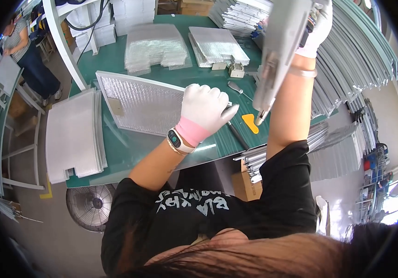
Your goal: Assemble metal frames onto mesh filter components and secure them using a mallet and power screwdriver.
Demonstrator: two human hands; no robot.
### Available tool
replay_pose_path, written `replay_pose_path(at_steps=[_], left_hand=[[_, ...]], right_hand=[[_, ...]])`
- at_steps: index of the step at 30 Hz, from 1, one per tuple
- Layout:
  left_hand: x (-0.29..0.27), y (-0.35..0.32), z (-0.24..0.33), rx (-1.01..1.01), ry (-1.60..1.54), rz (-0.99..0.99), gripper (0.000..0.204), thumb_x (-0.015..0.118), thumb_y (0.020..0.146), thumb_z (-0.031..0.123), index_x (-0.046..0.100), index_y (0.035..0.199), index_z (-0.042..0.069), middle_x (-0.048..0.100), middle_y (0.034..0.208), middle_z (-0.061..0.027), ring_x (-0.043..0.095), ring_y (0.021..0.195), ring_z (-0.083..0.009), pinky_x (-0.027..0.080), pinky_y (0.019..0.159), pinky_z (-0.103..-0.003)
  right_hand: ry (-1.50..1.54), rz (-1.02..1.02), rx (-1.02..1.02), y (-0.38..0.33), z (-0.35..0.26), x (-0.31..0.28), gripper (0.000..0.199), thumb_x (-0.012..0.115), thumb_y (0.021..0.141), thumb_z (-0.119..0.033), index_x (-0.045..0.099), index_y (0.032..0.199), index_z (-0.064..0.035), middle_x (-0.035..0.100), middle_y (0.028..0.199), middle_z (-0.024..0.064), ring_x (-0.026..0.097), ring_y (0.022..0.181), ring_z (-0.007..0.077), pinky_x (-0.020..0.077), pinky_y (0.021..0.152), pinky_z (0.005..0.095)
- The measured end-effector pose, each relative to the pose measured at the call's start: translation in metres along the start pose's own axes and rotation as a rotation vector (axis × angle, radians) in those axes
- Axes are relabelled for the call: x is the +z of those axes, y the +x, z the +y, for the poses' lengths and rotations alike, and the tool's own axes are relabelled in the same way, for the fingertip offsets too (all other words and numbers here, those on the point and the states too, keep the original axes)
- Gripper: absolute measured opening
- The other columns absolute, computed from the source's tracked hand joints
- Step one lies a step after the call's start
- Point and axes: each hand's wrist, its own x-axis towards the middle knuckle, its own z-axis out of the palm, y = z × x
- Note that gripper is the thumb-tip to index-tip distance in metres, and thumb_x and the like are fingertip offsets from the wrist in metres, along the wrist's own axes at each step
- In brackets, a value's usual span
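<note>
My left hand (205, 106), in a white glove with a pink cuff, is closed over the right end of a framed panel (148, 104). The panel has a thin white rim and a silvery, textured face, and seems tilted up from the green table. Its right corner is hidden behind the glove. My right hand (319, 30), also gloved, is raised at the upper right, gripping a large grey tool with a tapered nose (280, 55). The tool's metal tip points down over the table, and its body hides part of my fingers. Below the tip lies a yellow scraper (250, 123).
A screwdriver (239, 90) and a dark rod (238, 135) lie near the scraper. White sheets (74, 134) are stacked left, silvery sheets (155, 44) at the back, and metal strips (347, 55) right. A floor fan (90, 208) stands below; another person (30, 55) works far left.
</note>
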Motion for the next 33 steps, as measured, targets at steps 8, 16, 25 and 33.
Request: replay_pose_path(at_steps=[8,16,25,33], left_hand=[[-0.013,-0.003,-0.003,-0.009,-0.129,-0.109,0.03,0.07,0.07,0.034,0.061,0.083,0.008,0.055,0.07,-0.0046,0.055,0.068,-0.0263,0.039,0.067,-0.038],[-0.005,-0.017,-0.017,0.01,-0.447,0.135,0.028,0.06,0.083,0.024,0.06,0.107,0.01,0.06,0.086,-0.0081,0.058,0.079,-0.0292,0.04,0.074,-0.041],[-0.012,-0.015,-0.012,0.031,-0.391,-0.002,0.018,0.063,0.08,0.023,0.063,0.097,0.015,0.06,0.082,-0.0047,0.057,0.077,-0.026,0.039,0.077,-0.04],[-0.014,-0.019,-0.013,0.081,-0.371,0.069,0.028,0.066,0.077,0.026,0.06,0.099,0.01,0.06,0.084,-0.0054,0.058,0.077,-0.0267,0.041,0.073,-0.04]], right_hand=[[-0.062,-0.016,0.0,-0.01,0.001,-0.005,0.042,0.051,0.098,-0.032,0.052,0.131,-0.006,0.065,0.117,0.0077,0.064,0.101,0.0202,0.0496,0.093,0.0348],[-0.078,0.153,0.136,-0.087,0.043,-0.033,0.034,0.051,0.098,-0.041,0.055,0.112,-0.0108,0.062,0.08,0.0053,0.052,0.049,0.0073,0.0428,0.041,0.0204],[0.159,-0.172,0.176,-0.047,0.003,-0.062,0.034,0.054,0.096,-0.04,0.055,0.109,-0.0083,0.06,0.082,0.0003,0.06,0.067,0.0101,0.0521,0.061,0.024],[0.039,0.014,0.127,-0.09,0.031,-0.043,0.035,0.054,0.097,-0.04,0.054,0.112,-0.008,0.062,0.086,0.0082,0.062,0.064,0.0146,0.053,0.055,0.0264]])
